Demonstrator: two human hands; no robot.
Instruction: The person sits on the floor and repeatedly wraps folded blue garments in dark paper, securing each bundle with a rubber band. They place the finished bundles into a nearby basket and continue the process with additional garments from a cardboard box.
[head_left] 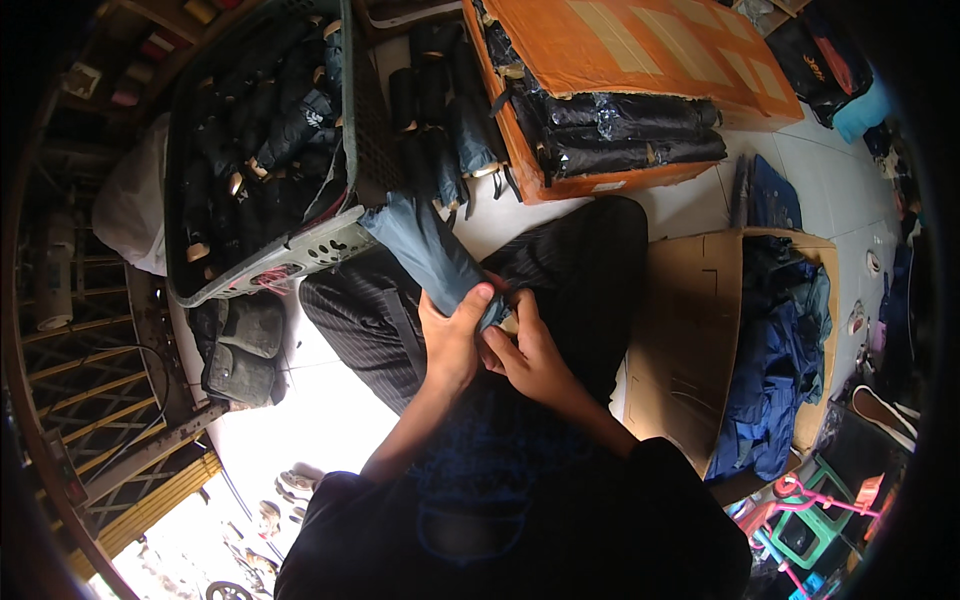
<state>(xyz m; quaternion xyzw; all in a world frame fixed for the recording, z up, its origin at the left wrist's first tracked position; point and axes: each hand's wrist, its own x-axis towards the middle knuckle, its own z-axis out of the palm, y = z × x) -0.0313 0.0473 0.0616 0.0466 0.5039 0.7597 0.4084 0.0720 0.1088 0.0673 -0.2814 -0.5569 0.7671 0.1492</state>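
Observation:
A folded blue-grey umbrella (425, 245) lies slantwise above my lap, its far end pointing up and left toward the basket. Around its lower part my left hand (452, 345) is closed, the thumb pressed along the fabric. At the near end, by a pale handle tip (510, 324), the fingers of my right hand (532, 352) pinch together. Whether they grip the handle or the cloth's edge is partly hidden by the fingers. A dark plastic basket (305, 248) full of folded black umbrellas (270, 130) stands to the left.
Several folded umbrellas (470, 135) lie on the tiles beyond my lap. An orange cardboard box (625, 183) holds wrapped black bundles at the back. On the right, a brown carton (685, 340) contains blue cloth (765, 390). Dark pouches (245, 345) rest at left, near a metal lattice gate (95, 390).

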